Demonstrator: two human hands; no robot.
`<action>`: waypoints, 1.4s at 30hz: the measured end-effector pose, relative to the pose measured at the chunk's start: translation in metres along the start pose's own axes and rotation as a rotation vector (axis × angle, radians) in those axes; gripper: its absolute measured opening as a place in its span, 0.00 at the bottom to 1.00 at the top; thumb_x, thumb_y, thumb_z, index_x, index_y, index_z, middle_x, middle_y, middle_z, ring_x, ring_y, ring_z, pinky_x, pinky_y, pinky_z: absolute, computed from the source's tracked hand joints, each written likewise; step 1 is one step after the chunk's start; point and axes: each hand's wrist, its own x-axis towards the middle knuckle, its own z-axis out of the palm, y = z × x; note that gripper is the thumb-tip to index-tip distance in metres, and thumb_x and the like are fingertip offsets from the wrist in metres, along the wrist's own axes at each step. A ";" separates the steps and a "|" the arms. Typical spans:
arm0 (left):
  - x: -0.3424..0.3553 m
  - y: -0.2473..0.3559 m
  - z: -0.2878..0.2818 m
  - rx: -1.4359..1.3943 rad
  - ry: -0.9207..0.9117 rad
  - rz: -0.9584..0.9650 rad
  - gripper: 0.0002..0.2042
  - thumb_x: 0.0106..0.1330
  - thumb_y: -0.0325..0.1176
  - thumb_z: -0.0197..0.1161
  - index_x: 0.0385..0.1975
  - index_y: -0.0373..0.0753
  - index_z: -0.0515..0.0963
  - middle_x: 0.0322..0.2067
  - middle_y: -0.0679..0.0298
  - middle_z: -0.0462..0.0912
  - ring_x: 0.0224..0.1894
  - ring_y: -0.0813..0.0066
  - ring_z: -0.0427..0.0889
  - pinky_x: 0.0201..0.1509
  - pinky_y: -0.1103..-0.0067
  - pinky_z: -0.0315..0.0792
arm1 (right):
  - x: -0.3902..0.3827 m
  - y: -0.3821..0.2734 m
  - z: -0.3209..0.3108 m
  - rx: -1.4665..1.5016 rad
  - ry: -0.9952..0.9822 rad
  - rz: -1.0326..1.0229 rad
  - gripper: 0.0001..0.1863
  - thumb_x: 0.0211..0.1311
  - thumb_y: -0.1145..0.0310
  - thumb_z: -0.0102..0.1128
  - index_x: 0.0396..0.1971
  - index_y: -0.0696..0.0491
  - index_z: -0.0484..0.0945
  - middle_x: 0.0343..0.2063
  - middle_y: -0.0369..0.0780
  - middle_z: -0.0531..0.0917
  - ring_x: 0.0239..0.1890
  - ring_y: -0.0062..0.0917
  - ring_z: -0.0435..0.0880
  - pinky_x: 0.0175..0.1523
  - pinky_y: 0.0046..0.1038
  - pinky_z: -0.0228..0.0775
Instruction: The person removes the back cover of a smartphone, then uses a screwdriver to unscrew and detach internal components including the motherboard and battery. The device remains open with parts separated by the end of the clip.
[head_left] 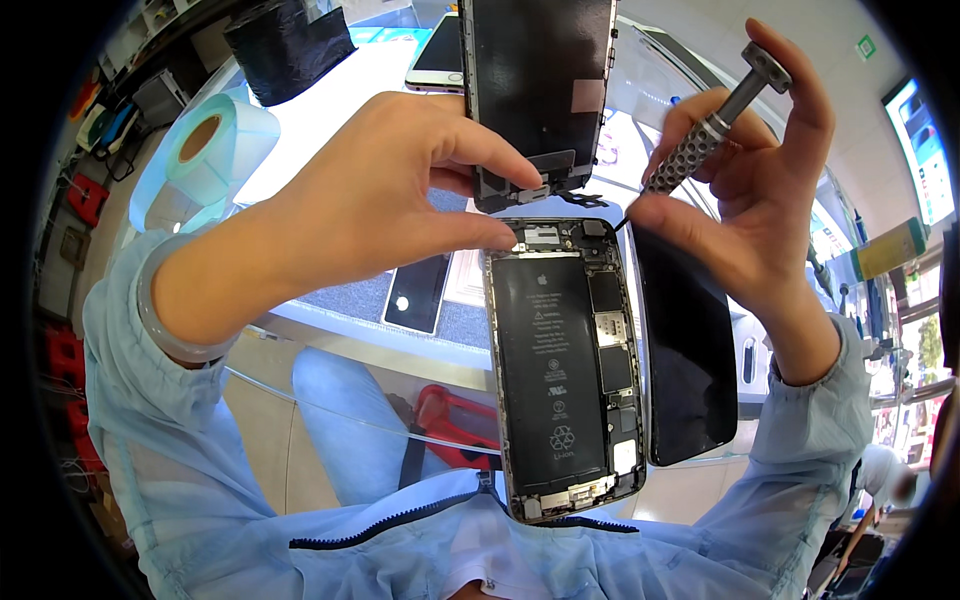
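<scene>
An opened smartphone lies before me. Its body (pixel 550 350) shows a large black battery and the circuit board beside it. The detached-looking screen (pixel 535 80) stands up beyond the body's top end, with a ribbon cable (pixel 583 200) between them. My left hand (pixel 400 180) spans that joint, index finger on the screen's lower edge and thumb on the body's upper left corner. Silver and knurled, a small screwdriver (pixel 690 155) is held in my right hand (pixel 745 190), one finger over its round cap. Its thin tip is at the body's upper right corner; exact contact cannot be made out.
A dark glossy phone or screen (pixel 690 350) lies just right of the opened body. Another phone (pixel 418 292) rests on a blue mat, and a white-edged one (pixel 437 55) lies farther back. At left are a pale label roll (pixel 235 145) and a black bag (pixel 285 50).
</scene>
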 end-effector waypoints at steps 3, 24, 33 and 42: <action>0.000 -0.001 0.000 0.003 -0.003 -0.003 0.16 0.47 0.26 0.73 0.38 0.35 0.81 0.28 0.60 0.75 0.32 0.72 0.79 0.43 0.78 0.78 | 0.000 -0.005 0.006 0.038 0.066 0.129 0.50 0.50 0.80 0.66 0.66 0.46 0.41 0.31 0.43 0.80 0.35 0.27 0.84 0.43 0.26 0.80; -0.002 0.002 -0.003 0.031 -0.042 -0.002 0.18 0.47 0.22 0.72 0.41 0.35 0.81 0.36 0.59 0.80 0.40 0.71 0.82 0.48 0.79 0.77 | 0.002 -0.010 0.009 -0.023 0.092 0.105 0.51 0.48 0.80 0.68 0.65 0.49 0.41 0.29 0.43 0.79 0.33 0.25 0.83 0.42 0.25 0.79; -0.002 0.001 -0.003 0.057 -0.042 0.019 0.17 0.48 0.24 0.72 0.40 0.36 0.82 0.34 0.58 0.79 0.37 0.70 0.81 0.44 0.80 0.77 | 0.004 -0.009 0.012 -0.258 0.142 0.022 0.46 0.51 0.77 0.67 0.64 0.51 0.44 0.31 0.44 0.81 0.34 0.28 0.84 0.43 0.21 0.76; -0.003 0.001 -0.003 0.049 -0.032 0.018 0.17 0.47 0.25 0.72 0.40 0.37 0.82 0.33 0.59 0.78 0.36 0.70 0.81 0.43 0.80 0.77 | 0.000 -0.011 0.010 -0.280 0.133 0.053 0.44 0.53 0.79 0.65 0.63 0.53 0.45 0.29 0.45 0.81 0.30 0.27 0.84 0.39 0.25 0.80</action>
